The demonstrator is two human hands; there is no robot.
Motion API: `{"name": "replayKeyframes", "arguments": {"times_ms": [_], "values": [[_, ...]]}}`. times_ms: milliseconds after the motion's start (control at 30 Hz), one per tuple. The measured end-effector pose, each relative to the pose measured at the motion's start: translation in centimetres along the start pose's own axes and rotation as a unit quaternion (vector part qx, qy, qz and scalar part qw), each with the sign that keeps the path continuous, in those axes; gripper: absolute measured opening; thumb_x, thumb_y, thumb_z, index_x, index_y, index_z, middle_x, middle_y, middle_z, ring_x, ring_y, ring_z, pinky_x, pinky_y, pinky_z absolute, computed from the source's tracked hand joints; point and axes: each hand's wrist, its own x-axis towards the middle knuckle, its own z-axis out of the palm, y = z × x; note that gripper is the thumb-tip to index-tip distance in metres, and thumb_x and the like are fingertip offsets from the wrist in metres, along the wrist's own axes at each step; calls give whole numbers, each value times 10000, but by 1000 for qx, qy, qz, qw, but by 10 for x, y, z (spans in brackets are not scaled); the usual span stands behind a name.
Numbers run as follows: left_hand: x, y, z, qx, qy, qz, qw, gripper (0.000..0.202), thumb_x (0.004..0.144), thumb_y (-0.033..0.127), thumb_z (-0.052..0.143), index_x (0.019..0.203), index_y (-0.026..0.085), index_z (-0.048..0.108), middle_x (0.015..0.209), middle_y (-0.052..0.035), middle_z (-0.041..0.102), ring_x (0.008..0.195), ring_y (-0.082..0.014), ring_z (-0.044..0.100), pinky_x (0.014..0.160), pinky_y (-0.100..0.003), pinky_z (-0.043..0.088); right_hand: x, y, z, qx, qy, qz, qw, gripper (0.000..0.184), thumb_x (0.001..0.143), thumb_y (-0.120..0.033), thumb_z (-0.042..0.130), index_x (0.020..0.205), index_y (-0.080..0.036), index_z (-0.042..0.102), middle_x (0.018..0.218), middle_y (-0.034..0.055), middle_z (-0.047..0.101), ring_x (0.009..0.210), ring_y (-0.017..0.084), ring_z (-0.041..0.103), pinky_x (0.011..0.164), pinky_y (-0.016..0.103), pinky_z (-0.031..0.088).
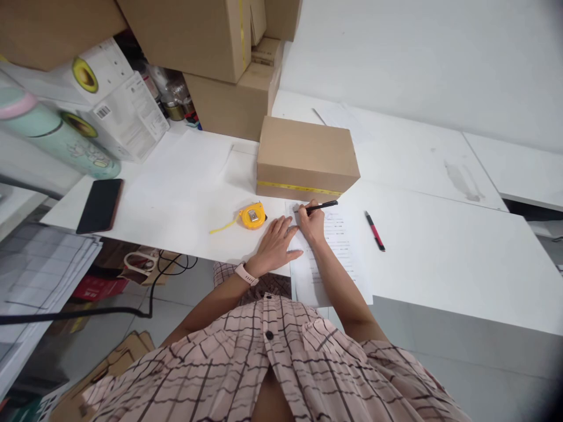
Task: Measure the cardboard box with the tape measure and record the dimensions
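My right hand is closed around a black pen, its tip end down at the upper left of a printed sheet of paper. Flat beside it, my left hand rests with fingers stretched out, across the table and the sheet's left edge. Just left of that hand lies a yellow tape measure with a short length of its tape pulled out. Behind both hands sits a closed cardboard box with yellow tape along its front. A red and black pen lies to the right of the sheet.
On the left of the white table are a phone, a mint-green bottle and white avocado-print boxes. Large cardboard boxes are stacked at the back left. A black cable hangs below the table's front edge.
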Motion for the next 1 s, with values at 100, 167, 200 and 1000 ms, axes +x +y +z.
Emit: {"name": "replayKeyframes", "arguments": {"times_ms": [100, 167, 200, 1000], "values": [[0, 0, 1, -3, 3, 2, 1000, 648, 870, 522, 637, 1380, 157, 474, 1578, -167, 347, 1501, -362, 234, 1233, -545, 184, 0, 2, 0, -4, -3, -4, 1000, 183, 811, -340, 561, 714, -232, 449, 549, -61, 459, 542, 125, 429, 562, 272, 349], [0, 0, 1, -5, 3, 2, 1000, 652, 869, 516, 641, 1382, 149, 475, 1577, -173, 346, 1502, -362, 232, 1235, -540, 178, 0, 3, 1, -4, -5, -3, 1000, 186, 809, -345, 560, 714, -231, 448, 550, -61, 460, 546, 124, 431, 565, 269, 353], [0, 0, 1, -6, 3, 2, 1000, 653, 869, 513, 642, 1383, 146, 476, 1578, -176, 344, 1502, -362, 230, 1236, -538, 175, 0, 3, 1, -4, -5, -2, 1000, 188, 809, -349, 558, 715, -230, 449, 549, -62, 459, 548, 124, 431, 565, 267, 354], [0, 0, 0, -3, 3, 3, 1000, 659, 875, 523, 631, 1397, 154, 471, 1582, -171, 344, 1500, -363, 235, 1229, -535, 177, -1, -2, -1, -42, 7, 10, 999, 172, 823, -333, 521, 719, -234, 426, 554, -65, 452, 542, 118, 426, 557, 257, 351]]}}
